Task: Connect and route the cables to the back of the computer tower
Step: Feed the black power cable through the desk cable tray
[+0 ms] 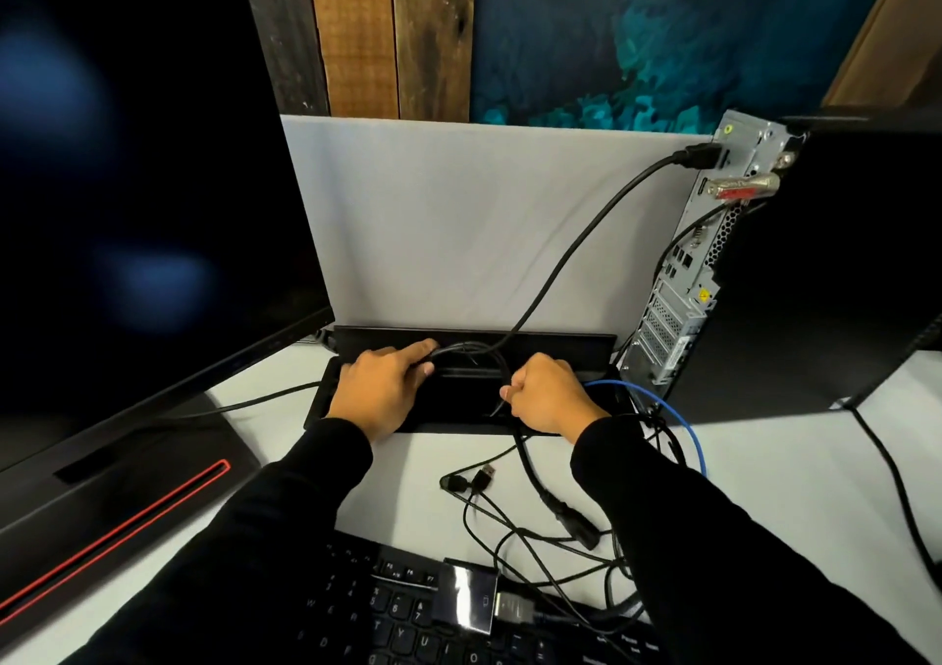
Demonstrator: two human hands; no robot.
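The black computer tower (815,267) stands at the right with its silver back panel (683,277) turned toward me. A thick black cable (571,251) is plugged in near the panel's top and droops down to an open black cable tray (459,412) in the desk. My left hand (380,384) grips that cable at the tray's left side. My right hand (548,394) pinches a looped part of black cable over the tray's right side. A blue cable (678,420) curves out beside the tower. A loose USB plug (487,476) and a black power plug (576,524) lie on the desk.
A large dark monitor (132,195) on a red-trimmed base (117,527) fills the left. A black keyboard (408,608) and a small adapter (471,601) sit at the near edge among tangled cables. A grey divider (459,226) rises behind the tray.
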